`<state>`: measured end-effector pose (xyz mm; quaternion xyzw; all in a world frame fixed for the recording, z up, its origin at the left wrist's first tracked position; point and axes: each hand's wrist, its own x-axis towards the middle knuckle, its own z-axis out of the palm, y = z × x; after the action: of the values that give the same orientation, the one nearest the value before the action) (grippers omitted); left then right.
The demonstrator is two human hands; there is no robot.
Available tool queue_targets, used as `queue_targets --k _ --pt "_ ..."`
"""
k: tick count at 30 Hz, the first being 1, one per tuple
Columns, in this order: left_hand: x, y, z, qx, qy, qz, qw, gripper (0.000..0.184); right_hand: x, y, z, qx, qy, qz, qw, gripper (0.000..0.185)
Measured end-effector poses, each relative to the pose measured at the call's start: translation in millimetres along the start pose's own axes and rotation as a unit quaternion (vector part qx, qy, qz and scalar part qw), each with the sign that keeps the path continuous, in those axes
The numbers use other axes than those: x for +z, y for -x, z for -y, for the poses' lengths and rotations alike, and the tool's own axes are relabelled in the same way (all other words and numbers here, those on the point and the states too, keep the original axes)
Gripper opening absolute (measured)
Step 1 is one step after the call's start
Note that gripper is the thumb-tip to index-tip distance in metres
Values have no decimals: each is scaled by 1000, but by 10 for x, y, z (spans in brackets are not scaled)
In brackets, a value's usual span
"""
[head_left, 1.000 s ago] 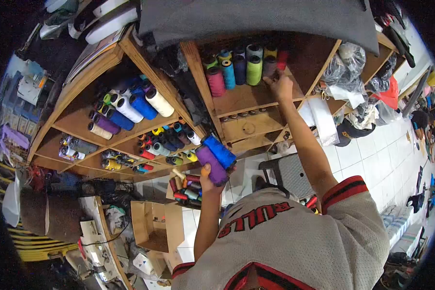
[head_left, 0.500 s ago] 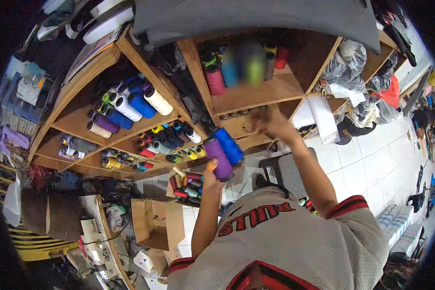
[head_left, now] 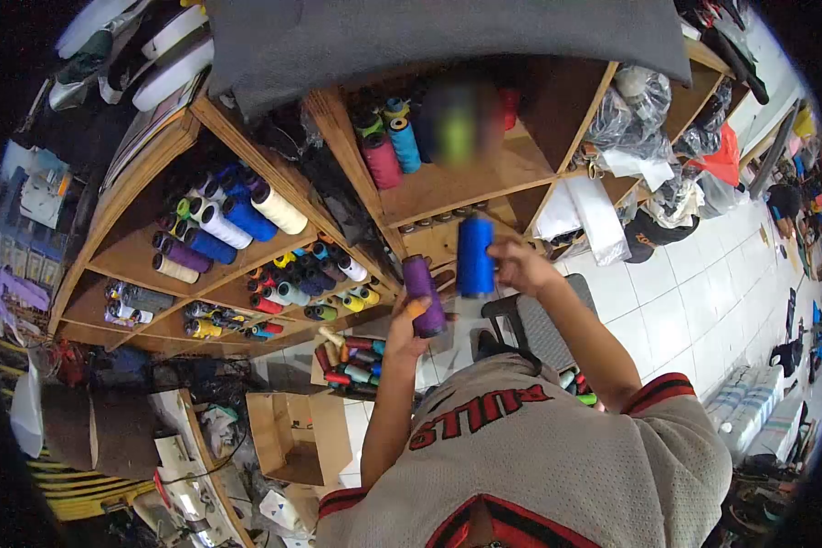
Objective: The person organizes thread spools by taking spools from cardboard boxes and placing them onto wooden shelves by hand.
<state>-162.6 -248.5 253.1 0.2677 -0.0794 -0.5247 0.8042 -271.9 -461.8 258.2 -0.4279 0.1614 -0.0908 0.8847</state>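
My left hand (head_left: 405, 334) is wrapped round a purple thread spool (head_left: 421, 294), which stands nearly upright and leans slightly. Just to its right, my right hand (head_left: 522, 265) grips a blue thread spool (head_left: 475, 258) by its right side. The two spools are apart, in front of the wooden shelf unit (head_left: 470, 194). Above them, a pink spool (head_left: 381, 162) and a light blue spool (head_left: 405, 146) stand in a shelf compartment; a blurred patch hides what is beside them. To the left, white spools (head_left: 224, 226) and several other colours fill more compartments.
An open box of mixed spools (head_left: 356, 361) sits low beneath my left hand. Further left lies an open cardboard box (head_left: 292, 438). A dark stool (head_left: 557, 333) stands below my right hand. Plastic-wrapped bundles (head_left: 644, 110) occupy the right shelves.
The blue spool, before beside the purple one at my left hand, is now in my right hand, further right. My right hand has come down from the shelf. The purple spool stays in my left hand.
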Motion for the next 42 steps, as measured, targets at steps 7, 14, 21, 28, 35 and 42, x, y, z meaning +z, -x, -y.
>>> queue_targets --k 7,14,21,28,35,42 --pt "-24 -12 -5 -1 78 24 997 51 -60 -427 1126 -313 351 -304 828 46" --pt "-25 46 3 28 -10 -36 999 50 -443 -1182 1322 -313 520 -386 695 55" --pt "-98 73 5 27 -26 -26 999 46 -514 -1205 1243 -334 521 -387 684 61" --pt "125 -127 56 95 -312 -72 943 70 -261 -763 1146 -372 555 -355 654 36" --pt "623 -351 -26 122 -486 52 864 99 668 165 980 -126 680 64 720 38" --pt "565 -412 109 154 -469 83 866 115 150 -186 1821 -224 839 -100 485 25"
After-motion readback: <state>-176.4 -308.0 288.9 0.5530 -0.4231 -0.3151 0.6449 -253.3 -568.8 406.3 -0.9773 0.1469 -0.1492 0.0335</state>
